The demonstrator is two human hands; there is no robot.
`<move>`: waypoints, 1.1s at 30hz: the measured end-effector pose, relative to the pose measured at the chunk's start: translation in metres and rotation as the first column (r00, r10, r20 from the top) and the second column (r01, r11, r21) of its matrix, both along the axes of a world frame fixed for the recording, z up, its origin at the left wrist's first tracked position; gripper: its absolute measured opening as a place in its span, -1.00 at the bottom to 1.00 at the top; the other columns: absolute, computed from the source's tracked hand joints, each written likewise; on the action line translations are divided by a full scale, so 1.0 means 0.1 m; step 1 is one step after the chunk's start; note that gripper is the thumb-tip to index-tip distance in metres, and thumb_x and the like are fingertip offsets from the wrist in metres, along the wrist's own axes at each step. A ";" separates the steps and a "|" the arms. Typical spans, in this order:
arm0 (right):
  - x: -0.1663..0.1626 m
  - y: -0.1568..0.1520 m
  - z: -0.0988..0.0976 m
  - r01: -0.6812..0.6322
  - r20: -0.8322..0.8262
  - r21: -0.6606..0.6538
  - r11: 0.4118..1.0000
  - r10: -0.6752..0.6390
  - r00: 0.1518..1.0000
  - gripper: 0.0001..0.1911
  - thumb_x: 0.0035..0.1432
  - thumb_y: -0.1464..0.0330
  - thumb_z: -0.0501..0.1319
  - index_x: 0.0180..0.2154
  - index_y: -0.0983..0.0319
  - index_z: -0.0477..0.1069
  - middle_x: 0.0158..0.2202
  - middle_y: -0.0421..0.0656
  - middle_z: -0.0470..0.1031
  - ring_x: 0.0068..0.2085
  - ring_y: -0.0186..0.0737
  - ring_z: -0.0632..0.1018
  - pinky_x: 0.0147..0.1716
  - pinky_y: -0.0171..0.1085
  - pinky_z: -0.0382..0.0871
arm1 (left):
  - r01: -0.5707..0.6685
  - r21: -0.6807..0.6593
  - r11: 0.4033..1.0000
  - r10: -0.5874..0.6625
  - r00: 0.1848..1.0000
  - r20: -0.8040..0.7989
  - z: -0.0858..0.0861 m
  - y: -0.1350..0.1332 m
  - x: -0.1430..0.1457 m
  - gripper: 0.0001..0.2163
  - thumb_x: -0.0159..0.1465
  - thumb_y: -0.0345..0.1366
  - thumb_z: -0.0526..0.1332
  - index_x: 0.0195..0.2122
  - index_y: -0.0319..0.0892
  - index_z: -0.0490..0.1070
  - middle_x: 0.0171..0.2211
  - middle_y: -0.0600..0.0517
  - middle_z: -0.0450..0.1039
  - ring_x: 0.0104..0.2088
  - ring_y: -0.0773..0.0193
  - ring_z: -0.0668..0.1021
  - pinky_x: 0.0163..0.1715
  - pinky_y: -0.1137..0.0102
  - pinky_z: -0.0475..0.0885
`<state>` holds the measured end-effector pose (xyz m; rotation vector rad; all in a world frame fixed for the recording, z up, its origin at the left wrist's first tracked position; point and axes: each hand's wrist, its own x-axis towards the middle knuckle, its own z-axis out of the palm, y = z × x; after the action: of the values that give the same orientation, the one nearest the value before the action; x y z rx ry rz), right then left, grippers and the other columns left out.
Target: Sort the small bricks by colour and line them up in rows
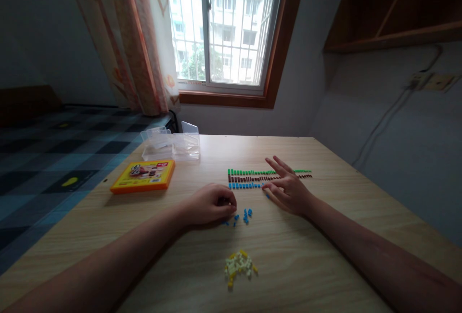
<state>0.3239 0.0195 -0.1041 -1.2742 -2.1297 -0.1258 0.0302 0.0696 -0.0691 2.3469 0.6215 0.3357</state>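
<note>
Three straight rows of tiny building bricks lie on the table: a green row (pixel 242 172) at the back, a brown row (pixel 249 179) in the middle and a shorter blue row (pixel 245 186) in front. My right hand (pixel 288 190) pinches a small blue brick between thumb and forefinger at the blue row's right end, its other fingers stretched out. Another blue brick (pixel 267 196) lies just under that hand. Fingers curled, my left hand (pixel 211 203) rests beside the loose blue bricks (pixel 246 216); whatever its fingertips hold is hidden.
Nearer me is a heap of yellow and cream bricks (pixel 238 266). An orange-yellow box (pixel 144 176) lies at the left, with clear plastic trays (pixel 171 147) behind it. A checked bed (pixel 72 154) adjoins the wooden table (pixel 325 265). A window (pixel 231 29) is ahead.
</note>
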 end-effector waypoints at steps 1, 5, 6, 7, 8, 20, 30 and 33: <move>0.00 0.00 0.00 0.005 -0.001 0.003 1.000 -0.005 1.000 -0.74 0.24 0.37 0.18 -0.24 0.08 0.68 0.41 -0.19 0.08 0.42 0.12 0.06 0.28 0.19 0.10 | 0.000 0.002 1.000 0.000 1.000 0.001 0.00 0.00 0.00 -0.84 0.21 -0.27 0.22 -0.37 -0.23 0.55 -0.47 0.06 0.45 -0.45 0.35 0.41 -0.44 0.46 0.26; 0.01 0.01 0.00 0.022 -0.016 0.027 0.999 -0.022 1.000 -0.70 0.27 0.36 0.14 -0.19 0.07 0.67 0.43 -0.22 0.04 0.42 0.12 0.06 0.29 0.18 0.08 | 0.006 0.016 1.000 -0.007 1.000 0.007 0.00 0.00 0.00 -0.84 0.21 -0.27 0.22 -0.37 -0.23 0.55 -0.46 0.05 0.46 -0.45 0.35 0.41 -0.44 0.46 0.26; 0.01 0.01 0.00 0.026 -0.016 0.031 0.999 -0.026 1.000 -0.70 0.27 0.36 0.14 -0.19 0.07 0.67 0.43 -0.22 0.04 0.42 0.13 0.06 0.29 0.19 0.08 | 0.009 0.018 1.000 -0.009 1.000 0.006 0.00 0.00 0.00 -0.84 0.21 -0.28 0.22 -0.37 -0.23 0.55 -0.46 0.05 0.47 -0.45 0.35 0.41 -0.44 0.46 0.26; 0.01 0.01 0.00 0.028 -0.012 0.032 0.999 -0.028 1.000 -0.70 0.27 0.36 0.14 -0.19 0.08 0.67 0.43 -0.22 0.04 0.42 0.14 0.05 0.29 0.20 0.08 | 0.011 0.017 1.000 -0.011 1.000 0.006 0.00 0.00 0.00 -0.84 0.21 -0.28 0.22 -0.37 -0.23 0.55 -0.46 0.05 0.47 -0.45 0.35 0.41 -0.44 0.46 0.25; 0.01 0.00 0.00 0.029 -0.005 0.029 0.999 -0.029 1.000 -0.71 0.27 0.35 0.15 -0.20 0.08 0.67 0.43 -0.21 0.04 0.42 0.15 0.05 0.29 0.20 0.08 | 0.012 0.016 1.000 -0.012 1.000 0.009 0.01 0.00 0.00 -0.85 0.21 -0.29 0.22 -0.37 -0.23 0.55 -0.46 0.05 0.47 -0.45 0.35 0.41 -0.44 0.46 0.26; 0.05 -0.05 0.10 -0.017 -0.060 0.047 0.999 0.020 0.998 -0.72 0.27 0.36 0.15 -0.28 0.16 0.67 0.07 0.00 0.50 0.11 0.02 0.47 0.09 0.02 0.37 | 0.005 0.017 1.000 -0.005 1.000 0.000 0.00 0.00 0.00 -0.85 0.22 -0.29 0.22 -0.36 -0.23 0.55 -0.46 0.05 0.47 -0.45 0.35 0.41 -0.43 0.45 0.26; 0.06 -0.15 0.20 -0.243 -0.101 -0.264 0.934 0.224 0.969 -0.82 0.17 0.42 0.24 -0.35 0.19 0.65 -0.39 -0.13 0.58 -0.48 -0.35 0.47 -0.51 -0.36 0.30 | -0.004 0.014 1.000 0.004 1.000 0.005 0.03 -0.02 0.00 -0.83 0.22 -0.28 0.21 -0.38 -0.24 0.54 -0.46 0.04 0.45 -0.45 0.35 0.40 -0.44 0.45 0.25; 0.16 -0.09 0.17 -0.227 -0.084 -0.273 0.935 0.212 0.974 -0.81 0.17 0.41 0.24 -0.36 0.17 0.65 -0.40 -0.15 0.58 -0.49 -0.34 0.48 -0.49 -0.37 0.32 | 0.003 0.024 1.000 -0.003 1.000 0.005 0.02 -0.01 0.00 -0.83 0.23 -0.26 0.21 -0.37 -0.23 0.55 -0.45 0.04 0.44 -0.45 0.34 0.40 -0.43 0.45 0.26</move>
<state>0.3396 0.0105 -0.0870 -1.1660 -2.2844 0.3144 0.0299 0.0681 -0.0666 2.3685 0.6154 0.3490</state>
